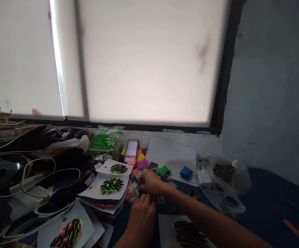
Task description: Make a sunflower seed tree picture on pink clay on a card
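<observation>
My right hand reaches in from the right with its fingers bent down onto a clear plastic bag of small reddish pieces. Right below it, my left hand has its fingers curled at the same bag, close to the other fingertips. Both sets of fingertips are partly hidden. Under my right forearm lies a white card bearing a row of dark striped seeds. To the left are stacked cards with seed-and-clay figures, and nearer me another such card with pink dots.
Green clay and blue clay packets sit by white paper. An open plastic bag of seeds stands right, a green-labelled bag at the back beside a phone. White cables tangle at left. An orange stick lies far right.
</observation>
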Demonstrator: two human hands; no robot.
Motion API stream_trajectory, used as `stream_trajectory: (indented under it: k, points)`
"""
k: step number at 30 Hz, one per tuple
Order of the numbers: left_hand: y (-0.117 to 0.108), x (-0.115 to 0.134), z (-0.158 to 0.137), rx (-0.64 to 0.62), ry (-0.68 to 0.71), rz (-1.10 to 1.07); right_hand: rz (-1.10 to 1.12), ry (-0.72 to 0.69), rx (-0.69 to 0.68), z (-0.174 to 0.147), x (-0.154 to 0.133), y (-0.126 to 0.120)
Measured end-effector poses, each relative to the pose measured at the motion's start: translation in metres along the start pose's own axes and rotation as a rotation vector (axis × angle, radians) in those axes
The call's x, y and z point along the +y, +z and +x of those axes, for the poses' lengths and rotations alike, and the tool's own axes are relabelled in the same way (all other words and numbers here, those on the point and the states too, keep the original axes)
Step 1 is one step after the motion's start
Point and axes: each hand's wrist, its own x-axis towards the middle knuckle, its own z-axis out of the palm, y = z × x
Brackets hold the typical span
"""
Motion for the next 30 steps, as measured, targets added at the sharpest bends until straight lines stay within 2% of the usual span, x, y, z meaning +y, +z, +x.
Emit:
stream_trajectory:
  k: [7, 11, 17, 20, 22, 26, 30]
  points:
    - [0.003, -0.001, -0.001, -0.006, -0.017, -0.055, 0.153, 0.016, -0.005, 0.003, -0.002, 0.002]
    - [-0.001, -0.006, 0.0, -0.007, -0.052, -0.174, 0.298, 0.019, 0.129, -0.007, 0.003, -0.006]
    - [-0.014, -0.016, 0.004, 0.095, -0.25, -0.506, 0.62, -0.01, 0.388, -0.062, 0.033, -0.024]
    - [-0.023, -0.015, 0.009, 0.182, -0.361, -0.732, 0.778, -0.022, 0.488, -0.094, 0.04, -0.023]
    - [-0.031, -0.012, 0.013, 0.199, -0.398, -0.925, 0.865, -0.03, 0.504, -0.112, 0.038, -0.018]
    - [-0.041, -0.003, 0.017, 0.049, -0.395, -1.298, 0.999, -0.029, 0.466, -0.136, 0.026, -0.007]
    - [-0.046, 0.001, 0.013, -0.07, -0.415, -1.451, 1.081, -0.023, 0.399, -0.146, 0.021, -0.006]
